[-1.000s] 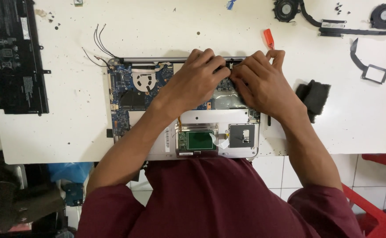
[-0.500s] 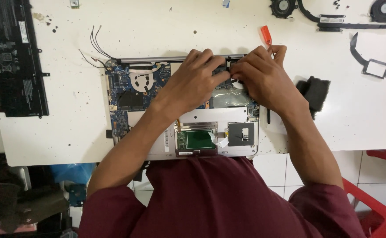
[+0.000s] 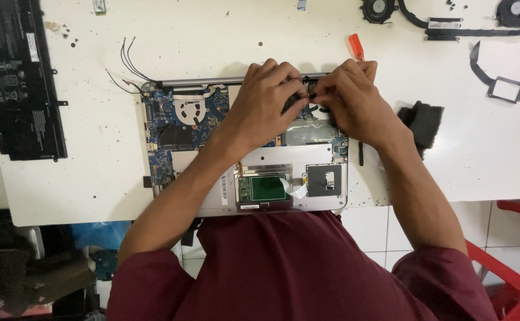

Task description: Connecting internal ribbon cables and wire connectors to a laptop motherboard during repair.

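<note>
An opened laptop chassis (image 3: 245,151) lies on a white, speckled table (image 3: 93,190) just in front of the person, its blue circuit board, copper-coloured heat plate and green trackpad board bare inside a silver shell; the left hand (image 3: 266,98) and right hand (image 3: 349,98) meet over the far edge by the hinge bar, fingers curled and pinching a small dark part (image 3: 300,95) too hidden to make out; thin black antenna wires (image 3: 128,68) trail from the far left corner; an orange-handled screwdriver (image 3: 356,46) sits just beyond the right hand; a dark fuzzy cloth (image 3: 421,122) rests to the right; a flat black battery pack (image 3: 19,77) lies well to the left; two round fans joined by a dark heat pipe (image 3: 450,18) line the far edge.
</note>
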